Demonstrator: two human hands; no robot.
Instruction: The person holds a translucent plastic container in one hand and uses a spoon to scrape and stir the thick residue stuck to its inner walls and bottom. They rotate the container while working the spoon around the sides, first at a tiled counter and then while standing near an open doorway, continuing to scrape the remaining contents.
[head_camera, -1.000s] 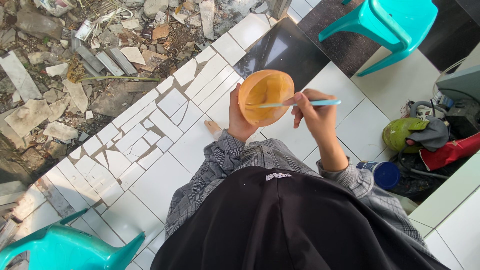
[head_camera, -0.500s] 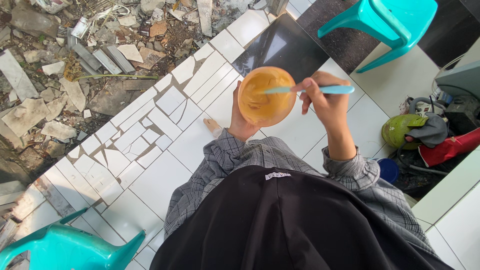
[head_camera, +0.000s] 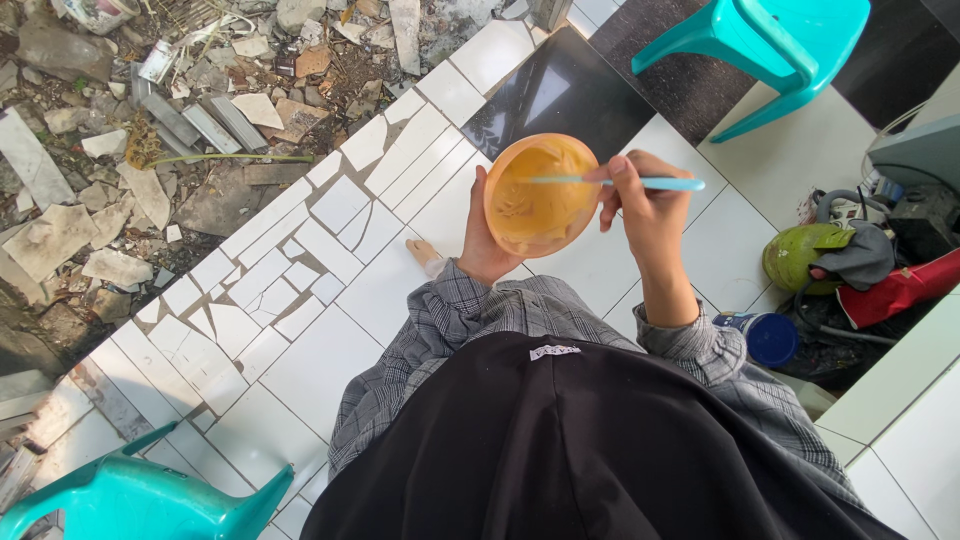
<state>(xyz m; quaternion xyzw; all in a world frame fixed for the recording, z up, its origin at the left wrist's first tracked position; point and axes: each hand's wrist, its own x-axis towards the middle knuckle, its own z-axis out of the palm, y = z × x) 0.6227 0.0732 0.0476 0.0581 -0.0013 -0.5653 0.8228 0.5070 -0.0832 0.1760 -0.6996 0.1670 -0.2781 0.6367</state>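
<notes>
So the round orange plastic bowl (head_camera: 541, 195) sits mid-frame, a bit above centre, over the white tiled floor (head_camera: 330, 350). It's got pale yellowish mush smeared around inside. Left hand (head_camera: 483, 243) cups it from below, fingers wrapped on the rim. Right hand (head_camera: 643, 205) pinches a thin light-blue plastic utensil (head_camera: 610, 182), tip dipped in the bowl. 2 teal plastic chairs (head_camera: 770, 45) nearby.

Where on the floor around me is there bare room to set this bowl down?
Bare white tiles lie left of your left hand, between the rubble and your sleeve. More bare tile lies past the bowl, between the dark tile and the turquoise chair. Crowded: right of your right hand, by the green helmet and blue lid.
</notes>
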